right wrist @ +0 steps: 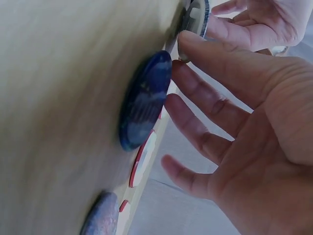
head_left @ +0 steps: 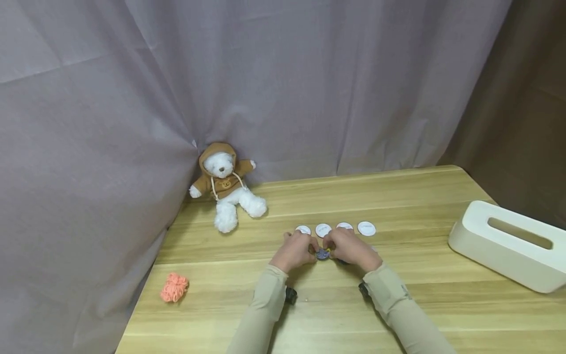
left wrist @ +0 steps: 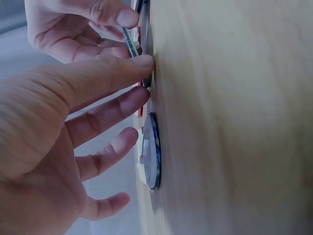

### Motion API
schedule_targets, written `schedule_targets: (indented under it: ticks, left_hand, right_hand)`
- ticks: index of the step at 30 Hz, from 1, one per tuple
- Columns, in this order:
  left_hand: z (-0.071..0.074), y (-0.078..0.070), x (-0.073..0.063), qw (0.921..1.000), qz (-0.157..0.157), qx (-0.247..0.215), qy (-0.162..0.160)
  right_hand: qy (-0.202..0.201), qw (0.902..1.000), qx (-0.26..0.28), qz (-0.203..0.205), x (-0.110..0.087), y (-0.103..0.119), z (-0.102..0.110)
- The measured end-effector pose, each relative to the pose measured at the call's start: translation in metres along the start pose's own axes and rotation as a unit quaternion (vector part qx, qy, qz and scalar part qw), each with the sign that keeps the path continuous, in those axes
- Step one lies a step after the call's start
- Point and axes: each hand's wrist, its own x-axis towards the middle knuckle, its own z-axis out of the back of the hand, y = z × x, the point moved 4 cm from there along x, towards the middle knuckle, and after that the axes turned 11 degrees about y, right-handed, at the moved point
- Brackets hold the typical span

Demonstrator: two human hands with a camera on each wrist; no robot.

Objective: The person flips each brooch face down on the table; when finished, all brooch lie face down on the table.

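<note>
My left hand (head_left: pixel 297 250) and right hand (head_left: pixel 351 247) meet over the middle of the table, pinching a small round bluish-purple badge (head_left: pixel 323 254) from either side. A yellow bit shows at its right edge. In the right wrist view the held badge (right wrist: pixel 198 18) is tilted, its pale side showing above a patterned blue rim. Thumb and forefinger do the pinching on each hand; the other fingers are spread. Under the right hand lies a dark blue glossy badge (right wrist: pixel 146 100), and farther along a pinkish one (right wrist: pixel 100 215). Another badge (left wrist: pixel 152 152) lies beside my left fingers.
Several white round discs (head_left: pixel 366 228) form a row just beyond my hands. A white plush bear (head_left: pixel 226 196) in a brown hoodie sits at the back left. Coral yarn-like bundle (head_left: pixel 174 287) lies front left; a cream tissue box (head_left: pixel 508 255) stands at right.
</note>
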Motion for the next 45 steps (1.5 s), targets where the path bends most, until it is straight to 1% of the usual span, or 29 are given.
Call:
schedule_targets:
  ticks: [3, 9, 15, 18, 22, 28, 31, 34, 38, 42, 45]
  left_hand:
    - [0.0, -0.002, -0.001, 1.0, -0.003, 0.0, 0.0]
    - [0.005, -0.002, -0.003, 0.9999, -0.012, -0.006, -0.009]
    - [0.009, 0.0, -0.003, 0.9995, -0.022, -0.008, -0.02]
    - [0.009, 0.002, -0.004, 0.9991, -0.022, -0.025, -0.025]
    - [0.011, 0.006, -0.004, 0.9982, -0.025, -0.038, -0.039]
    - [0.016, 0.007, -0.003, 0.9973, -0.028, -0.041, -0.055]
    - [0.015, 0.008, -0.003, 0.9971, -0.024, -0.055, -0.047]
    - [0.013, 0.008, -0.002, 0.9966, -0.017, -0.074, -0.033]
    - [0.009, 0.006, 0.0, 0.9957, -0.011, -0.089, -0.021]
    - [0.005, 0.006, 0.001, 0.9956, 0.0, -0.092, -0.019]
    - [0.004, 0.006, 0.002, 0.9964, 0.003, -0.082, -0.022]
  right_hand:
    - [-0.004, 1.0, 0.005, 0.004, -0.003, 0.0, 0.001]
    - [-0.015, 0.9996, 0.018, 0.019, -0.001, -0.002, 0.003]
    - [-0.035, 0.9988, 0.01, 0.031, 0.0, -0.004, 0.004]
    - [-0.038, 0.9986, 0.016, 0.032, -0.001, -0.003, 0.005]
    - [-0.039, 0.9984, 0.027, 0.031, -0.002, -0.002, 0.006]
    - [-0.05, 0.998, 0.034, 0.019, 0.0, -0.003, 0.007]
    - [-0.043, 0.9978, 0.05, 0.002, 0.0, -0.003, 0.007]
    - [-0.033, 0.9973, 0.065, -0.011, 0.0, -0.004, 0.006]
    - [-0.028, 0.997, 0.072, -0.009, -0.001, -0.005, 0.004]
    - [-0.014, 0.9967, 0.079, -0.006, 0.0, -0.006, 0.001]
    - [-0.006, 0.9967, 0.08, -0.01, 0.001, -0.007, -0.001]
